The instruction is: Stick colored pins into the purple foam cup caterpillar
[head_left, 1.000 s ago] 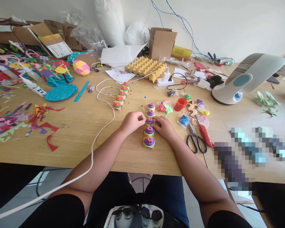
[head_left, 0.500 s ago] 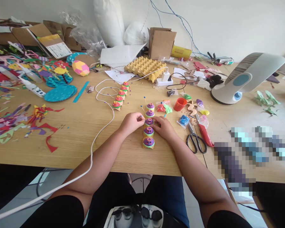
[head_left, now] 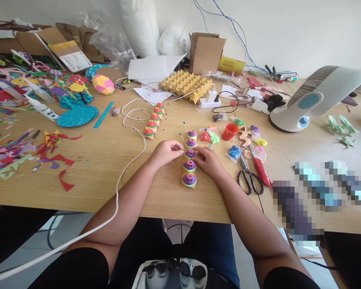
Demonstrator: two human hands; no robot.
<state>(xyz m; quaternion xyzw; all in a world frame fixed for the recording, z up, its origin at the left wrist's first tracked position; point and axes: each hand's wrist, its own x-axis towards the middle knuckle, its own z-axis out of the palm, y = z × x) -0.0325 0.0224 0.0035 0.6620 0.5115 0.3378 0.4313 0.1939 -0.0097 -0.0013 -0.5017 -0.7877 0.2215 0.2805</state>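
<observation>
A strip of egg-carton cups, topped with purple, green and orange clay, runs away from me on the table. My left hand is at its left side, thumb and forefinger pinched on a blue-headed pin beside the middle cup. My right hand grips the strip from the right, fingertips against the middle cups. Blue-headed pins stick out at the far end's left. Beyond my left hand lies a second strip with red and green tops, also with pins.
Scissors, a red-handled knife, a red cup and bagged clay lie to the right. A white cable crosses my left forearm. Paper scraps cover the left; a yellow egg tray and a lamp-like device stand farther back.
The view has shifted slightly. My left hand has drawn a little away from the middle cup, the pin still between its fingers; my right hand stays on the strip.
</observation>
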